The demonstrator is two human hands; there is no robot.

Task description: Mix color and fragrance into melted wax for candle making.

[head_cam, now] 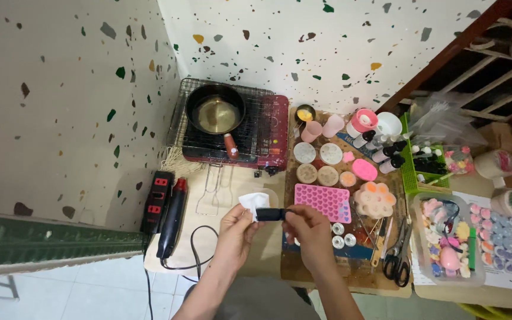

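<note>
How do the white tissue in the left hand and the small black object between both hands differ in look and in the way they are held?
The white tissue is pale, soft and crumpled; the small black object is dark, straight and bar-shaped. The tissue is pinched only by the left hand, while the black object lies level between the left hand and the right hand. The tissue sits just above the black object. Both are held above the table.

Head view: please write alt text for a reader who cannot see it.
Seen from above, a person's left hand holds a crumpled white tissue against a small black object, which the right hand also grips. Behind the hands a crowded table holds a black pan on a red portable stove, a pink silicone mould, scissors and small bottles.
</note>
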